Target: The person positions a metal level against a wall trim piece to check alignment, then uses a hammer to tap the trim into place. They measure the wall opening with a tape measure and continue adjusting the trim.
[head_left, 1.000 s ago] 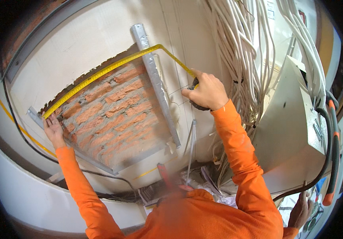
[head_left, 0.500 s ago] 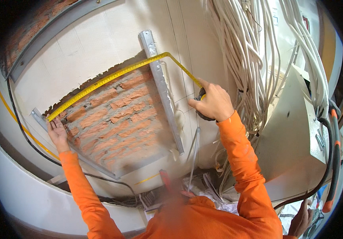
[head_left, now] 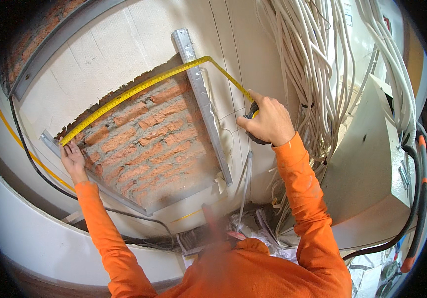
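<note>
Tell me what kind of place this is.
Probably a building under construction or renovation. A patch of bare red brick shows through the white plastered wall, a thick bundle of loose white cables hangs beside it, and both hands stretch a yellow tape measure across the opening.

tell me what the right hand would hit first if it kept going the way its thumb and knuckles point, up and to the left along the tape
Probably the grey metal rail: the right hand points up-left along the yellow tape, which bends over that rail. White wall panel lies between, so depth is uncertain.
</note>
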